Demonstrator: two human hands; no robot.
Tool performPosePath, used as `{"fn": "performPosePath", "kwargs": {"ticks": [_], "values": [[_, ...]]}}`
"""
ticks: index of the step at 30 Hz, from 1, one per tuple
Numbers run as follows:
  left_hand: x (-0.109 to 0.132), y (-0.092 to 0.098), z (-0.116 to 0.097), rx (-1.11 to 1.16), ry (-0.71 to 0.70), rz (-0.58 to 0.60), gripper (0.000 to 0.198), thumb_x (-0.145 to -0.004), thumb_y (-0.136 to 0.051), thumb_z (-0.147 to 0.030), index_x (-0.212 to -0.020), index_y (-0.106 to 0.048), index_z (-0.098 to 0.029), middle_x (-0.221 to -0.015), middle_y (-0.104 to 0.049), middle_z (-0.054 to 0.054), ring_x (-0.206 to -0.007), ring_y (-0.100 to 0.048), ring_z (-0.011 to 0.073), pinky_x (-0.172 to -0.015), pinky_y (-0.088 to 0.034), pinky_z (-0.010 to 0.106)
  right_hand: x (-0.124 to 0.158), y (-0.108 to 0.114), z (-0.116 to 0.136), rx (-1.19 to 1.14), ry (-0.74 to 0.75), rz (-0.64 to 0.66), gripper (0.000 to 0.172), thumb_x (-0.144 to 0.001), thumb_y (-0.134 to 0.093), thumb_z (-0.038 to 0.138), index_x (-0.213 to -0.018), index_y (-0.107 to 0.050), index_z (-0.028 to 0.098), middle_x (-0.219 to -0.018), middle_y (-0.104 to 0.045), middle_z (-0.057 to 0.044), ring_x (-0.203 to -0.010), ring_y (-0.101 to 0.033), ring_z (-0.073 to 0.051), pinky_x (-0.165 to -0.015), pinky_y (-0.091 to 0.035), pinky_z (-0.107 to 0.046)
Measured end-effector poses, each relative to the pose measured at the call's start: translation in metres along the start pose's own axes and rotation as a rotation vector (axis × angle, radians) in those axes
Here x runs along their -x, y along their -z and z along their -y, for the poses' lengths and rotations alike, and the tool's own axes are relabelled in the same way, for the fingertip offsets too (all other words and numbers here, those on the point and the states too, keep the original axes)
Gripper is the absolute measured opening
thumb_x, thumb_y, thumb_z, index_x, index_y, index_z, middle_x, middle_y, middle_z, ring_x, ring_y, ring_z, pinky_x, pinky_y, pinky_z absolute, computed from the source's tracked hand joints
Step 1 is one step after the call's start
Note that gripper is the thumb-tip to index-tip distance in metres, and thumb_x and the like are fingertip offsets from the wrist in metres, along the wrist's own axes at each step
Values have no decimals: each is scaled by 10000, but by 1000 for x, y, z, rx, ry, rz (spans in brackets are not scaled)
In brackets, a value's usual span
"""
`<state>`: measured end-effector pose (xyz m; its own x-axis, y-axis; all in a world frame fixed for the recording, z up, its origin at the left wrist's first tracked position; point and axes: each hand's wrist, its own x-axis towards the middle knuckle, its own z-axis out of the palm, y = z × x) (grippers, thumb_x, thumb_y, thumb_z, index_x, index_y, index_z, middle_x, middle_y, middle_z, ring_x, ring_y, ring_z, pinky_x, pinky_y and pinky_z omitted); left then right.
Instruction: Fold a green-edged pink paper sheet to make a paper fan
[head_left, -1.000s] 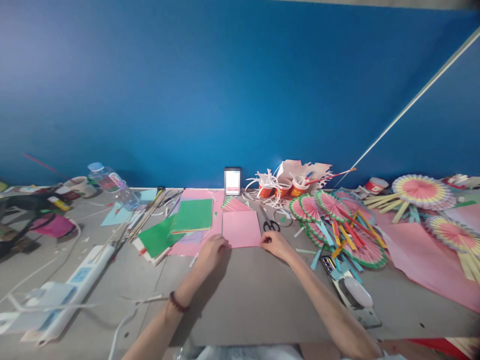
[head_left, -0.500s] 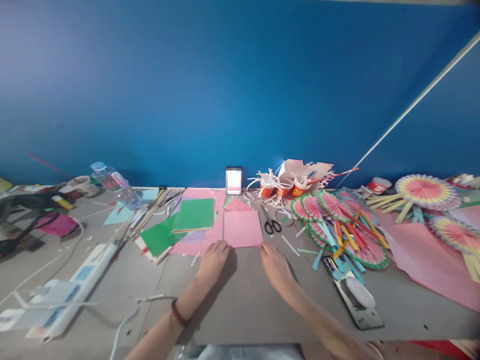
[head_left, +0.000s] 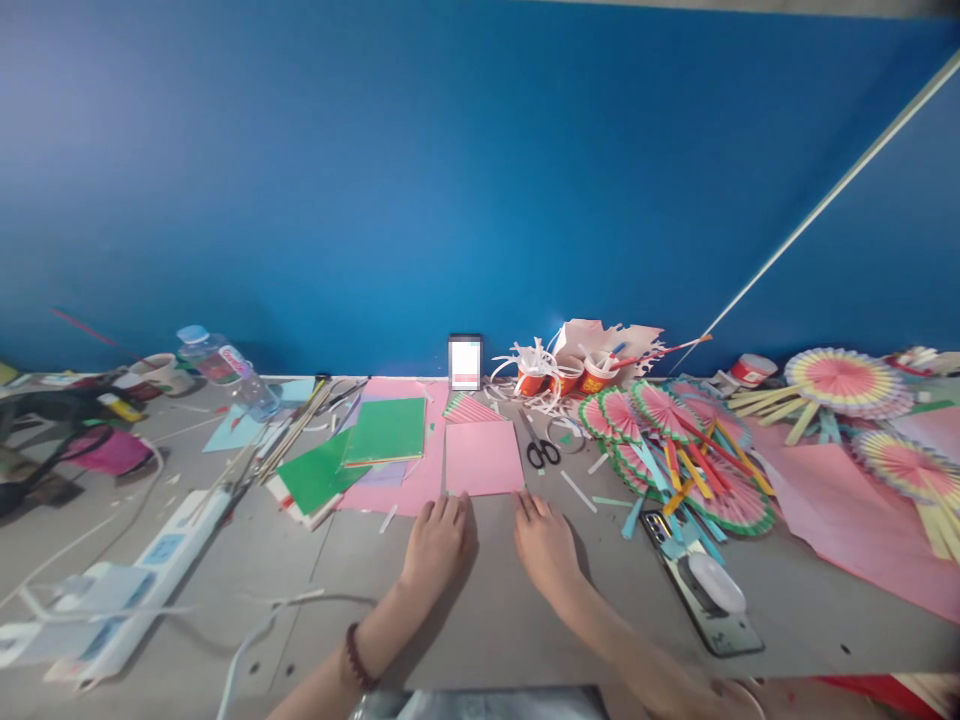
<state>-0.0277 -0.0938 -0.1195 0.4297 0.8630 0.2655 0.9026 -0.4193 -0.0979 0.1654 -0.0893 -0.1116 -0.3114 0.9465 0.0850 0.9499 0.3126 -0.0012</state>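
A square of pink paper (head_left: pixel 484 458) lies flat on the grey table in front of me. At its lower left corner rests my left hand (head_left: pixel 438 540), palm down, fingers stretched forward and the tips close to the paper's near edge. My right hand (head_left: pixel 546 540) lies at the lower right corner in the same way, its fingertips near that corner. Neither hand holds anything. Just beyond the square is a pleated pink and green paper strip (head_left: pixel 471 408). Black-handled scissors (head_left: pixel 543 453) lie to its right.
Green paper sheets (head_left: pixel 387 430) lie left of the square. Several paper fans (head_left: pixel 735 490) are heaped on the right, near a phone (head_left: pixel 701 590). Red cups (head_left: pixel 596 375) and a small screen (head_left: pixel 465 362) stand along the blue wall. A power strip (head_left: pixel 161 575) and bottle (head_left: pixel 217 360) occupy the left side.
Both hands have slid back slightly toward me along the near edge of the pink paper, the left one also a little to the right. The paper stays in place.
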Motion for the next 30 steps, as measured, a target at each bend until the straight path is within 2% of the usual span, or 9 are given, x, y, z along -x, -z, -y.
{"fn": "performPosePath", "kwargs": {"ticks": [6, 11, 15, 19, 25, 30], "values": [[4, 4, -11, 34, 84, -19, 447, -851, -471, -125, -1288, -557, -91, -1117, -647, 124, -1066, -571, 279, -935, -461, 442, 1, 4, 6, -2, -44, -9, 410, -893, -508, 85, -1292, -601, 104, -1274, -644, -183, -1099, -621, -257, -933, -507, -391], [2, -2, -14, 92, 102, -15, 459, -827, -468, -120, -1276, -556, -90, -1254, -591, 158, -1192, -523, 293, -1022, -434, 462, 3, -3, 5, -2, -50, -94, 405, -873, -502, 59, -1252, -637, 104, -1252, -656, -185, -1141, -609, -274, -997, -478, -409], [-1, -5, -18, 100, 99, -5, 454, -809, -460, -122, -1247, -573, -82, -1217, -600, 155, -1166, -537, 288, -1029, -442, 449, 1, -15, 4, -3, 12, -150, 411, -849, -470, 3, -1216, -650, 53, -1265, -649, -198, -1183, -604, -261, -1003, -481, -351], [-2, -3, -29, 46, 130, -34, 496, -843, -466, -189, -1314, -534, -49, -1205, -605, 172, -1169, -526, 320, -1039, -414, 496, 0, -19, 5, -3, 19, -162, 405, -847, -465, 2, -1207, -644, 55, -1239, -668, -181, -1131, -635, -250, -965, -499, -327], [-3, -1, -33, -14, 137, -5, 506, -884, -491, -249, -1361, -511, -83, -1225, -602, 160, -1182, -506, 335, -1019, -403, 506, -2, -18, 2, -77, 10, -157, 437, -835, -493, 6, -1239, -614, 123, -1197, -676, -148, -1103, -624, -252, -954, -486, -358], [-17, -1, -18, -20, 81, 128, 418, -876, -487, -82, -1286, -561, -120, -1071, -643, 127, -994, -583, 259, -851, -475, 402, -17, -10, -19, -178, 36, -60, 439, -831, -469, -28, -1197, -654, 129, -1130, -690, -122, -1016, -621, -223, -913, -479, -310]]}}
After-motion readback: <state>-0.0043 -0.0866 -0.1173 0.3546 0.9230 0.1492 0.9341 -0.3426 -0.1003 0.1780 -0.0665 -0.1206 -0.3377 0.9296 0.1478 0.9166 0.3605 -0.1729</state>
